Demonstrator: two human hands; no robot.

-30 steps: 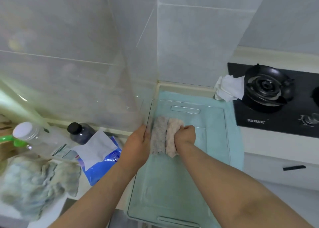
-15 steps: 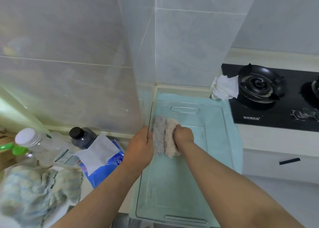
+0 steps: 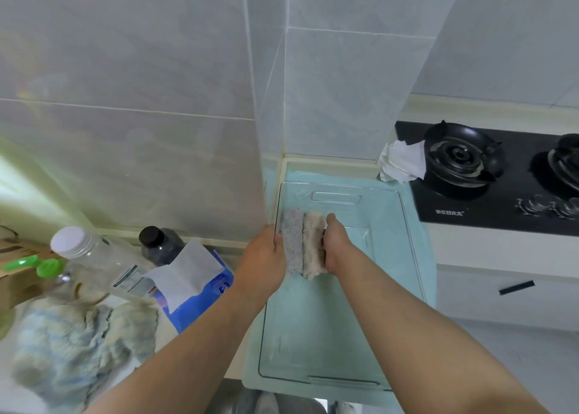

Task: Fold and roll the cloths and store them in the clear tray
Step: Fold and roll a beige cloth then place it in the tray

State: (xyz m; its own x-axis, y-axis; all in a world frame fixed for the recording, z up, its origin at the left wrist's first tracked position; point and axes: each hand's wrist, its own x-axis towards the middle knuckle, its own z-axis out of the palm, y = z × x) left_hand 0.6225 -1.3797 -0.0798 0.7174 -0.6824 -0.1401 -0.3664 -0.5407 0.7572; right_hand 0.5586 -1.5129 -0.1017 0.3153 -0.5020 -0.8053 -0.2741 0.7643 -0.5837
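A clear tray (image 3: 404, 257) lies on a teal mat on the counter. Two rolled cloths lie side by side at its far left: a grey roll (image 3: 292, 241) and a beige roll (image 3: 313, 244). My left hand (image 3: 263, 260) grips the tray's left rim beside the grey roll, fingers curled over the edge. My right hand (image 3: 336, 244) presses against the right side of the beige roll, with its fingers curled round it. A pile of pale blue and cream cloths (image 3: 78, 344) lies unrolled at the lower left.
A blue wipes pack (image 3: 200, 282), a dark bottle (image 3: 159, 244) and a clear bottle with a white cap (image 3: 94, 257) stand left of the tray. A black gas hob (image 3: 488, 175) with a crumpled white cloth (image 3: 401, 160) is at the right. Tiled walls close the corner.
The camera has shifted a little. My right hand has slid slightly along the beige roll; both rolls and my left hand stay where they were.
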